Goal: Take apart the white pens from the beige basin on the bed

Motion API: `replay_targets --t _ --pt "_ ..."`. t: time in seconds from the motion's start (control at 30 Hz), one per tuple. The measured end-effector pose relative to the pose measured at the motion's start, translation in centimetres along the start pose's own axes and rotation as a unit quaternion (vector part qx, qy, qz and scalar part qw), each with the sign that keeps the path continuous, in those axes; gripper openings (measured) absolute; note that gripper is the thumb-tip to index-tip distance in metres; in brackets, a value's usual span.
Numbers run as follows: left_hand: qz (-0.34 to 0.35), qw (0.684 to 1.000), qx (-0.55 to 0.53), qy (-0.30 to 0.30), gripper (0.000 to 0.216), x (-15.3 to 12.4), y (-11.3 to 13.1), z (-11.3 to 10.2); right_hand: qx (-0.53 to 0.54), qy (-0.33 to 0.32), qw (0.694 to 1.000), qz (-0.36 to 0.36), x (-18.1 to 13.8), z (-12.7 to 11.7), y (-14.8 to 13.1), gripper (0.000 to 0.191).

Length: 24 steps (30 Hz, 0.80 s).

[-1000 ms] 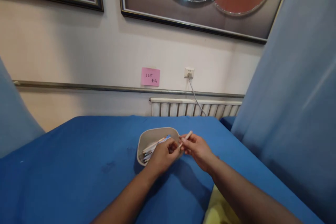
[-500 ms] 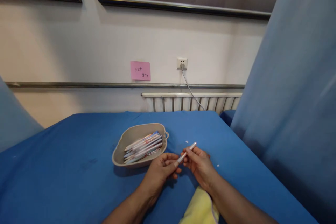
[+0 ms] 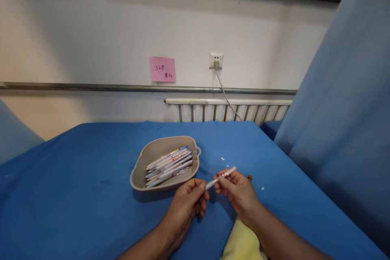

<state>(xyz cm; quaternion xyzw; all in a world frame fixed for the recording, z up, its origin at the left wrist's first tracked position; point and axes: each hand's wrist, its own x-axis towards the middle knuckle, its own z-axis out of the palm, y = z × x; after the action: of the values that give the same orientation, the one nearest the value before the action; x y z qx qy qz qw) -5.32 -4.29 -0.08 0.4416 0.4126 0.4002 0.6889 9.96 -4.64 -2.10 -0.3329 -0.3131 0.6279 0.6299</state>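
Note:
A thin white pen [image 3: 222, 176] is held slanted between both hands above the blue tablecloth [image 3: 76, 195]. My right hand [image 3: 239, 191] pinches its upper half. My left hand [image 3: 187, 205] pinches its lower tip with thumb and fingers closed. Just left of the hands stands a beige tray [image 3: 143, 170] holding several pens [image 3: 169, 164] laid side by side.
Small white specks [image 3: 222, 158] lie on the cloth beyond the hands. A yellow cloth [image 3: 242, 243] lies under my right forearm. Blue fabric [image 3: 341, 109] hangs at the right. On the wall behind are a pink note [image 3: 162, 69], a socket with cable [image 3: 216, 61] and a radiator [image 3: 228, 110].
Both hands came back from over the tray toward me with the pen still between them. The tray's pens now show fully. The view has tilted downward.

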Motion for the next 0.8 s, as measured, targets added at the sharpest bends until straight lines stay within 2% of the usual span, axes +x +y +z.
replay_targets --t 0.17,0.3,0.53,0.7,0.8 --pt "0.027 0.999 0.026 0.007 0.033 -0.1 -0.1 -0.2 -0.017 -0.006 1.0 0.0 -0.4 -0.3 -0.1 0.027" --pt "0.063 0.994 0.091 0.023 0.031 -0.4 -0.1 0.0 -0.024 -0.025 0.999 0.001 -0.5 -0.3 -0.4 0.025" --pt "0.194 0.955 0.214 0.072 0.015 -1.4 0.6 0.4 -0.026 -0.02 0.999 0.013 -0.9 0.2 -0.5 0.028" --pt "0.19 0.957 0.209 0.073 0.016 -1.4 0.5 0.5 0.012 -0.013 1.0 0.018 -1.1 0.6 -0.5 0.028" --pt "0.157 0.973 0.158 0.054 0.031 -1.3 0.3 0.4 0.044 0.002 0.999 0.013 -1.1 0.4 -0.8 0.026"
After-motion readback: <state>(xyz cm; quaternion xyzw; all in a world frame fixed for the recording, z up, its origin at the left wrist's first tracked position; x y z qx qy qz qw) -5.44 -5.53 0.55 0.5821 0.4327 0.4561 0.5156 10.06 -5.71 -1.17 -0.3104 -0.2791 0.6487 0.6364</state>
